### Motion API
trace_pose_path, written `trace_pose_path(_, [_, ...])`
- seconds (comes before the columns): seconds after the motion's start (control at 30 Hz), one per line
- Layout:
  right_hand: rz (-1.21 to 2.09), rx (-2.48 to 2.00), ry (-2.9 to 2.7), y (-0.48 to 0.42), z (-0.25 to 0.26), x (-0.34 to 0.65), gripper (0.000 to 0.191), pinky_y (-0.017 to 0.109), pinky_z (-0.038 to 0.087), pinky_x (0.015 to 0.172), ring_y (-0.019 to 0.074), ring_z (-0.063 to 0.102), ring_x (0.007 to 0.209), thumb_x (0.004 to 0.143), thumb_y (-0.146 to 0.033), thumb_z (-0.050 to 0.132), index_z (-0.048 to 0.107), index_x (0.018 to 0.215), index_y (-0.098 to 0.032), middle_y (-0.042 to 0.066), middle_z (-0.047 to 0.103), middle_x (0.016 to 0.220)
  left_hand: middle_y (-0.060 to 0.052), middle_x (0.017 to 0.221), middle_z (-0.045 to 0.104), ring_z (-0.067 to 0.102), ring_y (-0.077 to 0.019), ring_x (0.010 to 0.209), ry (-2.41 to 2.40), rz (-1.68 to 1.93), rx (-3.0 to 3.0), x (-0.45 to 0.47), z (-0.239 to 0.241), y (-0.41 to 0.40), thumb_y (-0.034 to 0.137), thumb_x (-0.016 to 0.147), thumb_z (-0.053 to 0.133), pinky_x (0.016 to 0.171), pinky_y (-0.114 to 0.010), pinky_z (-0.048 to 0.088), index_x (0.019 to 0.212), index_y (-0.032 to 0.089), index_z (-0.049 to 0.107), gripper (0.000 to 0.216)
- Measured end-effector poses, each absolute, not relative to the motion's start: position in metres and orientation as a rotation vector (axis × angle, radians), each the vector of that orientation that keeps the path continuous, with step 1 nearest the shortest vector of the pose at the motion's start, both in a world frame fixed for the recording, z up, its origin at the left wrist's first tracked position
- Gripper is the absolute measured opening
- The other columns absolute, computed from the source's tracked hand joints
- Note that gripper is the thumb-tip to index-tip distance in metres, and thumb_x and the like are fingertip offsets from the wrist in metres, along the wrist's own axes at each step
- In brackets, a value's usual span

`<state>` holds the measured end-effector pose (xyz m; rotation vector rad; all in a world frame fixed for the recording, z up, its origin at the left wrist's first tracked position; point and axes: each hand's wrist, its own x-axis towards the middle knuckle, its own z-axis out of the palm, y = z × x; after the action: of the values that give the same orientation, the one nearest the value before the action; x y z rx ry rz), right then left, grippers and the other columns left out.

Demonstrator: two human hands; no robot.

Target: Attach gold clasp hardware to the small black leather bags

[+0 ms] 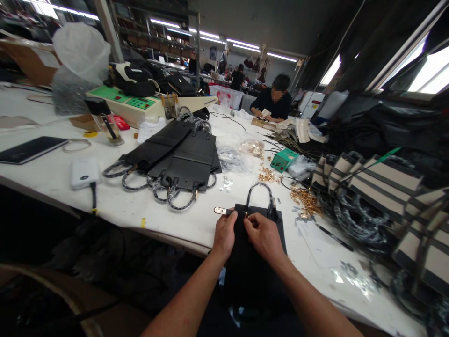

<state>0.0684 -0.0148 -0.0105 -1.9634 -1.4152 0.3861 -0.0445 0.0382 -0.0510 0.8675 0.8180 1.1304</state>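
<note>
A black handbag panel (254, 276) lies at the table's front edge and hangs toward me, its plastic-wrapped handle (260, 186) arching away on the table. My left hand (224, 234) is closed on a short black strap at the panel's upper left. That strap ends in a gold metal plate (220, 211) with a slot, sticking out left past my thumb. My right hand (264, 234) is closed in a pinch beside a small gold fitting (246, 215) at the handle's base. What its fingertips hold is mostly hidden.
Black bag panels with wrapped handles (189, 159) are stacked to the left. Loose gold hardware (306, 201) and a green box (283, 160) lie to the right, near striped bag pieces (382, 180). A white power bank (85, 173) sits left. A person (273, 100) works across the table.
</note>
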Motion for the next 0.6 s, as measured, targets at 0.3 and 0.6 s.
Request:
trace_pose_path(0.3, [0.264,-2.081,-1.380,-0.0082,-0.0177,0.0604,0.022,0.026,0.037,0.053,0.0166,0.060,0.055,0.083,-0.038,0.056,0.062,0.067,-0.024,-0.001,0.066,0.060,-0.006,0.095,0.075,0.066,-0.0229,0.092,0.808,1.146,0.966,-0.0432,-0.0497,0.0375,0.035,0.084,0.060,0.090,-0.031,0.045,0.105,0.017,0.071,0.030])
trace_pose_path(0.6, [0.312,-2.015,-1.344,-0.0072,-0.0144,0.0590,0.020,0.024,0.038,0.050,0.0162,0.060,0.053,0.081,-0.034,0.057,0.062,0.098,-0.025,-0.004,0.065,0.061,-0.008,0.101,0.074,0.065,-0.0247,0.097,0.819,1.127,0.977,-0.0442,-0.0527,0.0377,0.036,0.085,0.058,0.092,-0.033,0.044,0.109,0.017,0.070,0.033])
